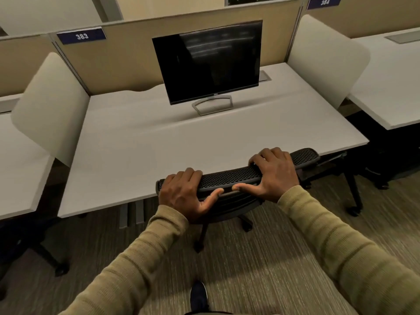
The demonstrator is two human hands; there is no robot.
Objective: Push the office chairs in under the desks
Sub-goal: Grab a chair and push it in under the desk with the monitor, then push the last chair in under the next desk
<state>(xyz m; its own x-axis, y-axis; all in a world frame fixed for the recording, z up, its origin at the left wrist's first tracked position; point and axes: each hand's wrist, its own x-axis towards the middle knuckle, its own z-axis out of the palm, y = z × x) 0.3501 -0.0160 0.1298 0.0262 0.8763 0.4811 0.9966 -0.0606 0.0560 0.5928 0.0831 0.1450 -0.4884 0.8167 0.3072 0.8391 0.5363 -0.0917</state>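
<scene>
A black mesh-backed office chair [229, 177] stands at the front edge of the white desk [136, 151] marked 383. Its seat is hidden under the desktop; only the top of the backrest and parts of the wheeled base show. My left hand [184, 192] grips the left end of the backrest's top edge, fingers over the far side, thumb on the near side. My right hand [272, 173] grips the same edge further right in the same way.
A dark monitor [209, 62] stands at the back of the desk. Pale side screens [52, 108] flank it. Neighbouring desks lie left and right; another chair's base [52, 260] shows at lower left. Carpet and my shoe [198, 296] are below.
</scene>
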